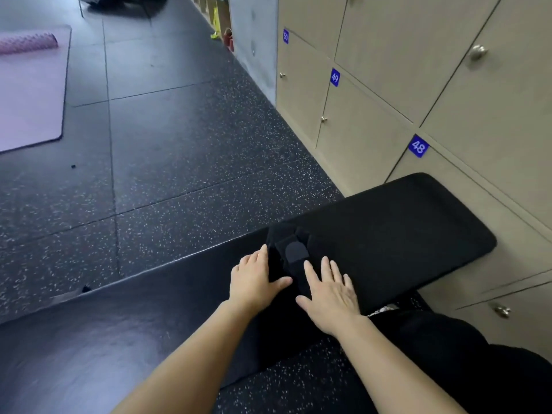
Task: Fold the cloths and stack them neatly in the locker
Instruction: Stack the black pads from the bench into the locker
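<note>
- Head view: a black cloth [288,255] is lying on the black padded bench [403,234], near its middle, with its outline blurring into the padding.
- The left hand [254,279] is resting flat on the cloth's left edge, fingers straight, gripping nothing. The right hand [331,294] is pressing down with spread fingers at its right side, also holding nothing.
- The lockers [373,138] are standing just beyond the bench's far end, every door in view closed.
- The cloth is looking light, soft and limp. Pinching two corners is probably the safest hold, since the middle will likely sag.
</note>
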Available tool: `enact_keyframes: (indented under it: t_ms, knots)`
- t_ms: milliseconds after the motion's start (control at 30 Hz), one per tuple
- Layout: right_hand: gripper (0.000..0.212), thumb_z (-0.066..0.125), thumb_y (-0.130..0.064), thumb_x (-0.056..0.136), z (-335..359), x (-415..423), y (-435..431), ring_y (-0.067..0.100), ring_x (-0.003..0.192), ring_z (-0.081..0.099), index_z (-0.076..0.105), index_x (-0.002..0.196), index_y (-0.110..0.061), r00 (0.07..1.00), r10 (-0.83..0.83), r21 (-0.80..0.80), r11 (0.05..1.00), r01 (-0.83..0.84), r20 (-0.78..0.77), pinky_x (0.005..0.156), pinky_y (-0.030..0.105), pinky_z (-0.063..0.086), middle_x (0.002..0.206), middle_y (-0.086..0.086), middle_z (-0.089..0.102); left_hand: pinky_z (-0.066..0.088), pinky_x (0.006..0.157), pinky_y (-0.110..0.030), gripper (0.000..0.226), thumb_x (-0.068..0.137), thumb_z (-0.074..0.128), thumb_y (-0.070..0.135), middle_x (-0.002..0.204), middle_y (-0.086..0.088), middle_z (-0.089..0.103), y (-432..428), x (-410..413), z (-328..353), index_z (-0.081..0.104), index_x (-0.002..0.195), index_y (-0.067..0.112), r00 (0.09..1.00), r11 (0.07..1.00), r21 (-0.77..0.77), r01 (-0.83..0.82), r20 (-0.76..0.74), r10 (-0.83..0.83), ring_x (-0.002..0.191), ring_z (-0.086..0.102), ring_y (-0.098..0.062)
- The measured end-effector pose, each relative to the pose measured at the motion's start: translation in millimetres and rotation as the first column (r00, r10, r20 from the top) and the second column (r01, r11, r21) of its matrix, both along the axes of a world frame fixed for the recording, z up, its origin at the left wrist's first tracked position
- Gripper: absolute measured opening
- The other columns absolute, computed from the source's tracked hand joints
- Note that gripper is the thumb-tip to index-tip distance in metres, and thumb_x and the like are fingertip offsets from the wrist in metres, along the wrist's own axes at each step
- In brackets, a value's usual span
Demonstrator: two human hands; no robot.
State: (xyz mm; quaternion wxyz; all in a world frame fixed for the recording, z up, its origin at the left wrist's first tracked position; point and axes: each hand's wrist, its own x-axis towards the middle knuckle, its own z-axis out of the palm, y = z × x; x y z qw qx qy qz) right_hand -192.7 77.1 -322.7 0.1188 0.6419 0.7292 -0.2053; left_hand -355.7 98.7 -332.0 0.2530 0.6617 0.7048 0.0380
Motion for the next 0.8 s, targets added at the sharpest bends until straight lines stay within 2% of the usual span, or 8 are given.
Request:
enact_keyframes:
  t_ms: [100, 267, 333, 433, 567, 633, 700, 800]
  knots:
    - [0.073, 0.039, -0.044, 0.100, -9.1, 7.2, 1.7, 0.028, 0.149, -0.008, -0.006, 0.154, -0.026, 0.999, -0.019, 0.014, 1.000, 0.020, -0.042, 0.120, 0.043, 0.007, 0.160, 0.014, -0.015, 0.026, 0.113, -0.038, 0.095, 0.088, 0.061, 0.053, 0.159, -0.002, 0.024, 8.2, 17.1, -4.9, 0.008, 0.155, 0.013, 0.998, 0.998, 0.000, -0.060, -0.005, 0.060, 0.144, 0.024, -0.025]
    - [0.067, 0.042, -0.033, 0.101, -12.6, 21.9, 5.4, 0.024, 0.149, -0.004, 0.003, 0.155, -0.025, 0.972, -0.142, 0.062, 0.986, 0.156, -0.189, 0.118, 0.035, 0.012, 0.161, 0.010, -0.011, 0.032, 0.101, -0.024, 0.095, 0.087, 0.070, 0.030, 0.147, -0.006, 0.039, 19.4, 48.9, -7.8, 0.007, 0.155, 0.010, 0.938, 0.982, -0.116, -0.152, 0.295, 0.180, 0.137, 0.035, -0.021]
    - [0.066, 0.047, -0.026, 0.099, -11.7, 29.6, 8.7, 0.020, 0.149, 0.002, 0.012, 0.154, -0.022, 0.915, -0.246, 0.044, 0.961, 0.274, -0.320, 0.118, 0.031, 0.014, 0.162, 0.004, -0.003, 0.033, 0.093, -0.019, 0.091, 0.085, 0.071, 0.024, 0.140, -0.004, 0.048, 23.0, 62.6, -8.8, 0.013, 0.154, 0.011, 0.914, 0.978, -0.125, -0.165, 0.353, 0.200, 0.131, 0.044, -0.020]
    - [0.060, 0.050, -0.016, 0.097, -11.9, 39.5, 15.1, 0.012, 0.146, 0.013, 0.027, 0.151, -0.021, 0.788, -0.365, 0.001, 0.907, 0.421, -0.496, 0.114, 0.024, 0.018, 0.160, -0.004, 0.016, 0.039, 0.087, -0.018, 0.077, 0.085, 0.066, 0.012, 0.127, 0.000, 0.059, 27.2, 81.2, -7.9, 0.025, 0.150, 0.015, 0.874, 0.978, -0.103, -0.184, 0.438, 0.210, 0.117, 0.056, -0.019]
    - [0.058, 0.049, -0.001, 0.093, -15.1, 47.3, 18.7, 0.010, 0.140, 0.030, 0.039, 0.147, -0.019, 0.660, -0.448, -0.037, 0.842, 0.538, -0.603, 0.109, 0.015, 0.022, 0.153, -0.006, 0.034, 0.047, 0.086, -0.026, 0.064, 0.087, 0.060, 0.008, 0.111, 0.003, 0.064, 28.6, 101.2, -7.2, 0.033, 0.144, 0.019, 0.812, 0.980, -0.116, -0.162, 0.549, 0.200, 0.103, 0.061, -0.017]
    - [0.059, 0.052, 0.002, 0.090, -15.7, 51.3, 19.4, 0.011, 0.137, 0.036, 0.042, 0.145, -0.017, 0.621, -0.467, -0.040, 0.818, 0.574, -0.629, 0.106, 0.010, 0.022, 0.149, -0.004, 0.040, 0.048, 0.083, -0.023, 0.057, 0.087, 0.060, 0.007, 0.103, 0.009, 0.063, 27.9, 106.9, -7.5, 0.039, 0.138, 0.020, 0.784, 0.981, -0.118, -0.154, 0.590, 0.194, 0.096, 0.061, -0.012]
    - [0.059, 0.055, 0.001, 0.089, -15.6, 54.8, 20.0, 0.012, 0.135, 0.040, 0.043, 0.144, -0.017, 0.596, -0.482, -0.049, 0.802, 0.596, -0.642, 0.105, 0.011, 0.025, 0.147, -0.003, 0.044, 0.045, 0.073, -0.008, 0.053, 0.085, 0.058, 0.002, 0.096, 0.017, 0.060, 26.6, 109.7, -7.1, 0.042, 0.131, 0.022, 0.758, 0.981, -0.108, -0.158, 0.623, 0.191, 0.089, 0.059, 0.001]
    - [0.061, 0.060, -0.006, 0.087, -9.9, 58.3, 19.8, 0.013, 0.129, 0.046, 0.044, 0.144, -0.019, 0.555, -0.508, -0.061, 0.771, 0.634, -0.658, 0.107, 0.023, 0.036, 0.140, -0.002, 0.049, 0.042, 0.069, -0.001, 0.049, 0.085, 0.059, -0.002, 0.094, 0.018, 0.060, 23.4, 112.9, -2.9, 0.045, 0.123, 0.026, 0.719, 0.980, -0.095, -0.178, 0.668, 0.195, 0.085, 0.056, 0.009]
